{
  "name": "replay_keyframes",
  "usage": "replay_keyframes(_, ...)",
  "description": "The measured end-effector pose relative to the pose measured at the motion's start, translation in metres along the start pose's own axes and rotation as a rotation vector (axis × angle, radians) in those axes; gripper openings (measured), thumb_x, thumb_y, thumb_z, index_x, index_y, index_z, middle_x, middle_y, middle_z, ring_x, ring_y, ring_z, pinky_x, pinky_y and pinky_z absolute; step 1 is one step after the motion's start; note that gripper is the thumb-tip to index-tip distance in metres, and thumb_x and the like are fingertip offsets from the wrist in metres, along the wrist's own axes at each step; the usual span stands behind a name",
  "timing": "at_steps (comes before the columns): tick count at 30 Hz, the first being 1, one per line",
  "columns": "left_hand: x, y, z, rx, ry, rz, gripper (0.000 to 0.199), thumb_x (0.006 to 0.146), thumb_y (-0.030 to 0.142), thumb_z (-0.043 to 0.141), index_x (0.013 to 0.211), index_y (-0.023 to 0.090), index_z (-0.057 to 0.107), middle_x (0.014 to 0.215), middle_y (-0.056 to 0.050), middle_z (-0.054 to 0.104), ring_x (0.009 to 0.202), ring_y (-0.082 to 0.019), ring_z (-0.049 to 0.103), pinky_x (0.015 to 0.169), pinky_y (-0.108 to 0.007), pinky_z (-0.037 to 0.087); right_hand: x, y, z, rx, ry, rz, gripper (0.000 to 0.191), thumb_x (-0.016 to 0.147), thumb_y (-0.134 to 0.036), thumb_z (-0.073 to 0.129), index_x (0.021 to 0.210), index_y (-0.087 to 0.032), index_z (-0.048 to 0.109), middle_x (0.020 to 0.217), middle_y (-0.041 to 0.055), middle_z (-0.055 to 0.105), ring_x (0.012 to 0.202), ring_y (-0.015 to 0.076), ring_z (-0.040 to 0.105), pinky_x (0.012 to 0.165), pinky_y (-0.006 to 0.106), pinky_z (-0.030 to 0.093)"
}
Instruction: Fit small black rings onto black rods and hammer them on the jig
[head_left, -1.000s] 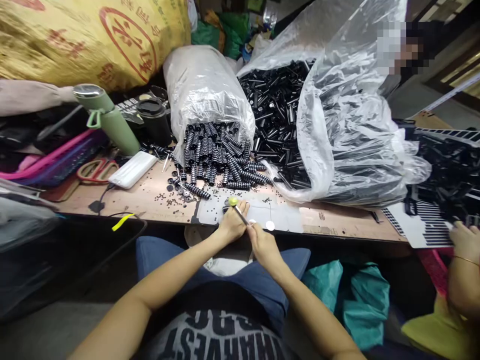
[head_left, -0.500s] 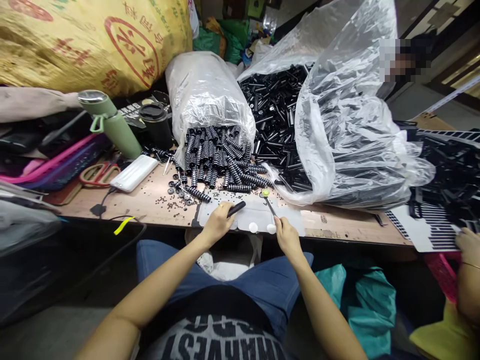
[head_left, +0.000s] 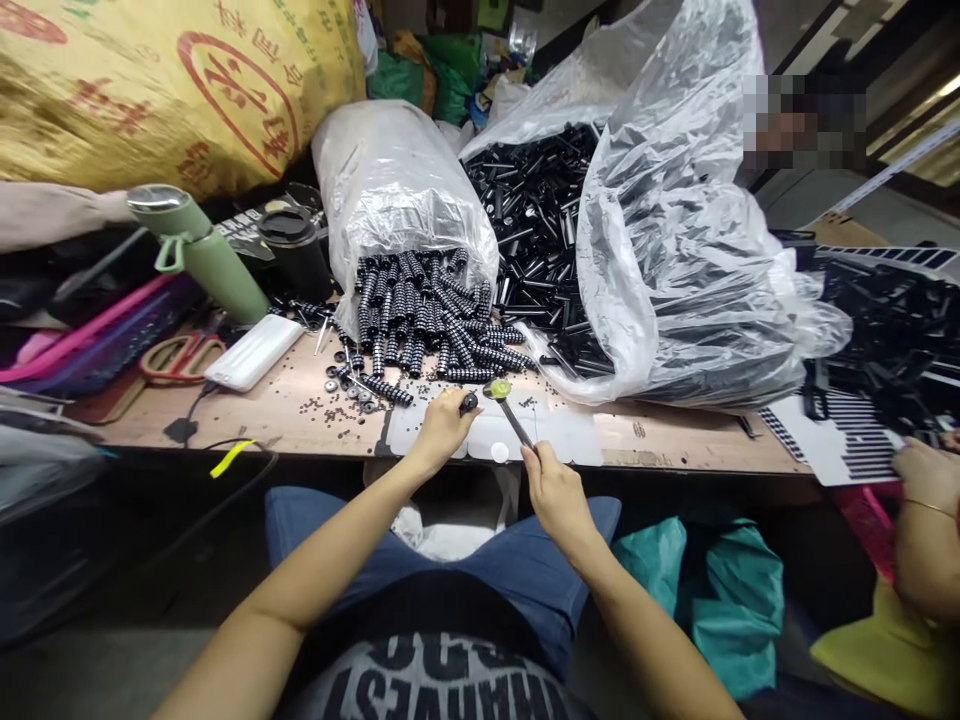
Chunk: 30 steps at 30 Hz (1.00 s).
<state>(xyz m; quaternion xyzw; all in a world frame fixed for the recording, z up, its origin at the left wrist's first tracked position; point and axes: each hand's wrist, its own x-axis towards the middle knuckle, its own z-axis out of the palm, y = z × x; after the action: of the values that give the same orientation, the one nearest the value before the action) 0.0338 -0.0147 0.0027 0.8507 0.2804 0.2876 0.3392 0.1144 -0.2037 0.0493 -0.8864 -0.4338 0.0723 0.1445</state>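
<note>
1. Left hand [head_left: 442, 430]: closed around a black piece [head_left: 469, 402], held above the work surface with its round end turned toward the other hand, presumably so that end is easy to get at. Most of its length is hidden by the fingers.
2. Right hand [head_left: 555, 490]: gripping a slim, metallic-looking tool [head_left: 517, 425] near its lower end. The length left free probably gives it reach.
3. Yellow-green lump [head_left: 500, 388]: soft-looking, glossy, carried at the tool's far end, just beside the black piece; whether they touch I cannot tell.
4. Pale mat [head_left: 577, 435]: flat, smooth, at the bench's near edge below both hands, likely there to keep the working spot clean.
5. White disc [head_left: 499, 452]: thin, round, lying on the mat between the hands.
6. Smaller plastic bag [head_left: 397, 180]: cloudy, crinkled, on its side, mouth facing the worker, seemingly for easy reach.
7. Ribbed pieces [head_left: 409, 315]: black cylinders with pale checkered banding, heaped at that mouth.
8. Larger plastic bag [head_left: 697, 280]: clear, deeply creased, its side folded back, perhaps for access.
9. Black tubes [head_left: 525, 200]: slender, smooth, shiny, piled loosely inside it.
10. Bench [head_left: 660, 440]: flat, pinkish-tan top, scattered with tiny dark bits.
</note>
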Motion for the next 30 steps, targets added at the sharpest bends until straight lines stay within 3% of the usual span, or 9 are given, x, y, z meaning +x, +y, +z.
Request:
replay_keyframes(4,-0.008,0.006,-0.005,-0.014,-0.016,-0.008,0.011,0.08,0.017,0.068,0.089,0.013,0.064,0.086,-0.008,0.066,0.083,-0.022,0.061,0.077,-0.033,0.048,0.003,0.008,-0.007,-0.02,0.04,0.052,0.035,0.101,-0.042,0.024,0.088,-0.02,0.048,0.063,0.002,0.062,0.056,0.0194,0.06,0.053,0.025,0.026)
replay_keyframes(8,-0.048,0.026,-0.005,-0.075,-0.224,0.084,0.014,0.081,0.021,0.066,0.094,0.015,0.064,0.09,-0.008,0.066,0.084,-0.021,0.062,0.08,-0.032,0.049,0.014,0.027,-0.001,-0.106,0.059,0.067,0.03,0.1,-0.043,0.033,0.089,-0.02,0.049,0.072,0.0033,0.066,0.063,0.0204,0.064,0.055,0.025,0.027)
replay_keyframes(12,-0.072,0.023,-0.011,-0.016,-0.271,0.168,0.048,0.08,0.038,0.068,0.121,0.016,0.056,0.11,-0.012,0.063,0.099,-0.024,0.061,0.086,-0.035,0.05,0.036,0.05,0.026,-0.247,0.025,0.103,0.029,0.099,-0.043,0.037,0.089,-0.019,0.051,0.081,0.0048,0.068,0.064,0.0194,0.064,0.053,0.026,0.025)
replay_keyframes(17,-0.024,-0.031,-0.056,0.333,0.149,-0.196,0.041,0.097,0.037,0.035,0.122,0.013,0.057,0.108,-0.018,0.063,0.099,-0.028,0.062,0.087,-0.04,0.047,0.056,0.07,0.051,-0.371,0.086,0.077,0.031,0.098,-0.044,0.039,0.089,-0.018,0.053,0.083,0.0053,0.065,0.071,0.0199,0.062,0.053,0.027,0.027)
replay_keyframes(20,-0.001,-0.058,-0.069,0.456,0.046,-0.347,0.04,0.097,0.031,0.03,0.113,0.013,0.062,0.1,-0.016,0.066,0.093,-0.028,0.064,0.084,-0.038,0.047,0.062,0.069,0.053,-0.407,0.196,-0.029,0.03,0.096,-0.044,0.045,0.087,-0.017,0.057,0.087,0.0086,0.063,0.084,0.0244,0.059,0.061,0.029,0.036)
replay_keyframes(22,0.002,-0.063,-0.065,0.483,-0.053,-0.353,0.037,0.097,0.029,0.032,0.11,0.014,0.063,0.098,-0.015,0.067,0.091,-0.026,0.065,0.081,-0.035,0.047,0.063,0.056,0.054,-0.357,0.269,-0.107,0.03,0.095,-0.043,0.046,0.091,-0.016,0.06,0.092,0.0111,0.063,0.089,0.0264,0.057,0.07,0.032,0.04)
replay_keyframes(24,0.002,-0.061,-0.06,0.529,0.0,-0.408,0.037,0.096,0.031,0.032,0.117,0.013,0.058,0.099,-0.016,0.067,0.089,-0.027,0.066,0.079,-0.035,0.047,0.063,0.031,0.058,-0.236,0.279,-0.19,0.032,0.096,-0.042,0.043,0.097,-0.015,0.059,0.095,0.0123,0.063,0.091,0.0255,0.057,0.077,0.033,0.042)
replay_keyframes(27,0.01,-0.058,-0.06,0.614,0.132,-0.584,0.042,0.095,0.036,0.034,0.121,0.008,0.052,0.095,-0.019,0.067,0.087,-0.03,0.066,0.077,-0.038,0.048,0.066,-0.023,0.071,-0.091,0.144,-0.265,0.038,0.095,-0.048,0.042,0.104,-0.014,0.056,0.095,0.0131,0.065,0.09,0.0245,0.06,0.077,0.032,0.044)
replay_keyframes(30,0.028,-0.062,-0.065,0.634,0.079,-0.667,0.038,0.092,0.035,0.042,0.11,0.005,0.056,0.092,-0.021,0.068,0.089,-0.033,0.066,0.076,-0.04,0.048,0.072,-0.073,0.084,-0.078,-0.032,-0.212,0.045,0.09,-0.052,0.049,0.117,-0.015,0.048,0.093,0.0111,0.068,0.084,0.0259,0.065,0.068,0.031,0.044)
